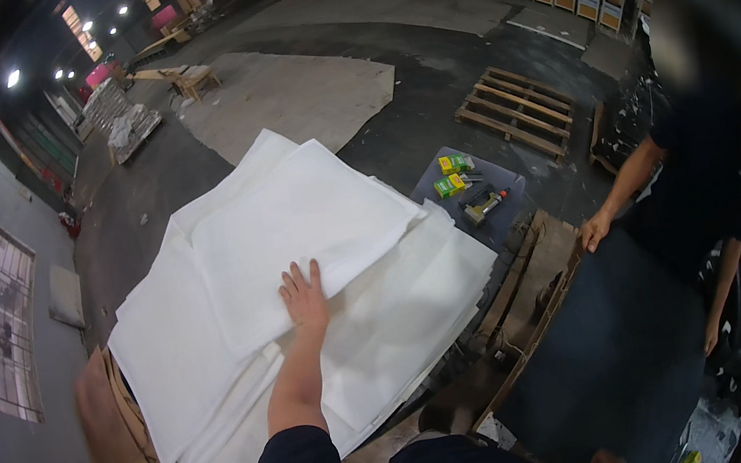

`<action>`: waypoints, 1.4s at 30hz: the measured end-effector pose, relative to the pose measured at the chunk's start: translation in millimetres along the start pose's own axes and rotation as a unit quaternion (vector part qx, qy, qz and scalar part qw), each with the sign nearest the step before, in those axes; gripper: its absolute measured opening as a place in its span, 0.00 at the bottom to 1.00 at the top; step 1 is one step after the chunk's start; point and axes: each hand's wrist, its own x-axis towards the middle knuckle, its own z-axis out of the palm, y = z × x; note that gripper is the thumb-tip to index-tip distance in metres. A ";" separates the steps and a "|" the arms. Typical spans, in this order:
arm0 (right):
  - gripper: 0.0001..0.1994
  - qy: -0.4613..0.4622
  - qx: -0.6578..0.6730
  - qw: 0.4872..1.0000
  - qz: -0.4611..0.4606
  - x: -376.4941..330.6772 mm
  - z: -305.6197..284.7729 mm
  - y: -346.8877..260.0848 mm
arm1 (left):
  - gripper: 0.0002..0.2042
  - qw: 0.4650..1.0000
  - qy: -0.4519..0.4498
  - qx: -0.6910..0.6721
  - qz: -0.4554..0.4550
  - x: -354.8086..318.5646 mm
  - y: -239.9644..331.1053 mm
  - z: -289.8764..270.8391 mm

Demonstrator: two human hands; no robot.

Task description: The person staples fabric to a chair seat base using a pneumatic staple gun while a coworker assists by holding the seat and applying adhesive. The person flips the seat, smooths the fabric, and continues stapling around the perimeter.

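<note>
Spread flat, left hand (305,297) presses with open fingers on the top white sheet (294,228), which is large, soft-looking, and lies askew on a messy stack (222,385).

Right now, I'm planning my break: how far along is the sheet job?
Done: many soft white sheets lie piled, edges uneven. In hand: the left hand lies flat on the top white sheet. Left: unclear; a co-worker's hand touches a dark flat panel alongside.
</note>
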 end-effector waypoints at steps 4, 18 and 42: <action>0.13 0.051 0.006 0.997 -0.059 0.7 9.2 4.6 | 0.30 0.996 -0.005 0.043 0.074 43.1 -35.7 -45.3; 0.11 0.232 0.105 0.966 -0.039 -15.5 47.1 8.3 | 0.23 0.951 -0.099 -0.276 0.102 134.5 -93.4 -427.4; 0.14 -0.095 0.676 0.680 -0.267 220.4 -29.0 -309.4 | 0.20 0.930 0.063 -0.327 0.154 -61.5 -69.8 -615.9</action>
